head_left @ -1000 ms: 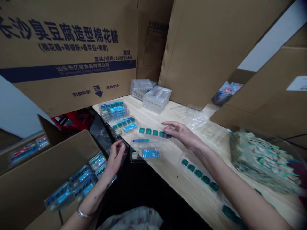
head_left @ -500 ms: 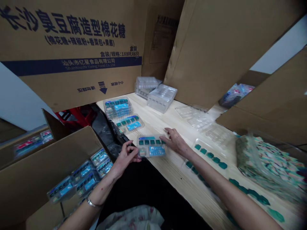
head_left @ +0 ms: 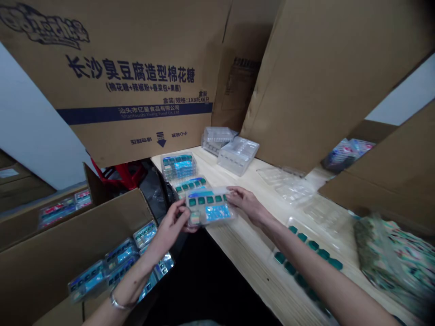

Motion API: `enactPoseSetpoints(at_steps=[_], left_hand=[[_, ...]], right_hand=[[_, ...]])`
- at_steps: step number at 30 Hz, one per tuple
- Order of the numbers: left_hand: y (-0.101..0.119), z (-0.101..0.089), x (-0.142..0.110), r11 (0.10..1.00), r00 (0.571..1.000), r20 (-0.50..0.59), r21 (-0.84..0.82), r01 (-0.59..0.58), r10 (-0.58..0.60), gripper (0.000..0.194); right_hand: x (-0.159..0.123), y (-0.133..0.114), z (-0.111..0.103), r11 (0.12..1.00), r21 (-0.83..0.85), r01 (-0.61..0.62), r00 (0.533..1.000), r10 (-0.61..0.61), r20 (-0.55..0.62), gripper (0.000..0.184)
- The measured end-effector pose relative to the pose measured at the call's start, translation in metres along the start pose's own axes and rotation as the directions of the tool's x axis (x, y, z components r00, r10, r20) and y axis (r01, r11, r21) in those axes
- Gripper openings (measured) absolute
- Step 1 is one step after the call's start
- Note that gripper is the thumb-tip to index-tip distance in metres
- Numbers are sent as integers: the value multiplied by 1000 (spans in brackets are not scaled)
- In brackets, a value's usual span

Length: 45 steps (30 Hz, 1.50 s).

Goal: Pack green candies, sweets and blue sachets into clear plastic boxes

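Note:
Between my two hands is a clear plastic candy tray (head_left: 209, 204) with a row of dark green pieces, a blue packet and a pale piece. My left hand (head_left: 172, 222) grips its left end, thumb on top. The fingers of my right hand (head_left: 247, 203) are closed on its upper right edge. The tray is above the table's near edge and overlaps another filled tray (head_left: 190, 184) behind it. A stack of filled trays (head_left: 179, 165) lies just beyond.
An open carton (head_left: 112, 213) with several filled trays (head_left: 118, 253) stands at left. Empty clear trays (head_left: 238, 155) are stacked at the back. Trays of green pieces (head_left: 312, 245) lie at right, near a bag of small packets (head_left: 397, 258). Large cardboard boxes (head_left: 142, 40) wall the back.
My right hand now grips the tray's right edge more fully. The tray has tilted and come closer, now overlapping the tray behind. The camera view has shifted.

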<state>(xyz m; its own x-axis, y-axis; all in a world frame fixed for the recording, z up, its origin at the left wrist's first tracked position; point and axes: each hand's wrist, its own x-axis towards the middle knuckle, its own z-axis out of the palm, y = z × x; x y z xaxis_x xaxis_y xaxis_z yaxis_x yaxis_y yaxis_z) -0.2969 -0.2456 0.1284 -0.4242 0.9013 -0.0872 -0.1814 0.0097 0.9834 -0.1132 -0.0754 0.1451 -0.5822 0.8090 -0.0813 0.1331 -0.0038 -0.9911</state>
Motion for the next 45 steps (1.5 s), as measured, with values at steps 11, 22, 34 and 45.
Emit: enactPoseSetpoints(at_steps=[11, 22, 34, 45], left_hand=[[-7, -55, 90, 677, 963, -135, 734, -61, 233, 57], [0, -66, 87, 544, 972, -191, 835, 87, 137, 77], [-6, 195, 133, 373, 635, 728, 531, -761, 260, 27], [-29, 380, 184, 486, 833, 536, 697, -528, 135, 41]], right_hand=[[119, -2, 62, 633, -769, 91, 990, -144, -1, 25], [84, -13, 59, 520, -850, 85, 986, -164, -1, 41], [-121, -19, -74, 466, -879, 96, 957, -287, -48, 19], [-275, 17, -130, 567, -787, -242, 892, -189, -411, 25]])
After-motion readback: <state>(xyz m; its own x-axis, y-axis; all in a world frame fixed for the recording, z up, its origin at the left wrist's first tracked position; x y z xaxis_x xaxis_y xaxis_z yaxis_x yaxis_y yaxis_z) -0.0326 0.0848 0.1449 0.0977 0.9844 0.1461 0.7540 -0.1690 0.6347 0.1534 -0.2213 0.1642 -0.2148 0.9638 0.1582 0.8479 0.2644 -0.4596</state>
